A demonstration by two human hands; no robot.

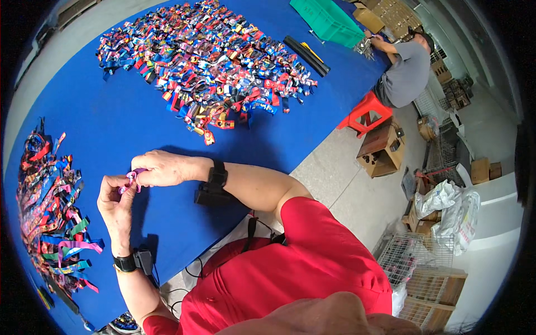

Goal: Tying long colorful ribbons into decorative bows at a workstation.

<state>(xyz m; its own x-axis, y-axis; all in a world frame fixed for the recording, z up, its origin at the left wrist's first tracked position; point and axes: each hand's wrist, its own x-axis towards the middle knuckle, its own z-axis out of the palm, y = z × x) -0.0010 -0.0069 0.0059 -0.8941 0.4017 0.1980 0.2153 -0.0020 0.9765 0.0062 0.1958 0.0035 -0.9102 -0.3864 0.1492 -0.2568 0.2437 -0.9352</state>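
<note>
There are one held purple strap (133, 175), two strap heaps (212, 61) (50, 212), one green crate (329, 23) and one red stool (369, 103).

The hands (166, 168) partly hide the small purple ribbon (132, 176).

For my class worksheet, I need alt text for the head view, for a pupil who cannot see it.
The person's left hand and right hand hold a small purple ribbon over a blue table. A large heap of colourful ribbons lies beyond, a smaller heap to the left; at upper right, another person sits on a red stool.
</note>
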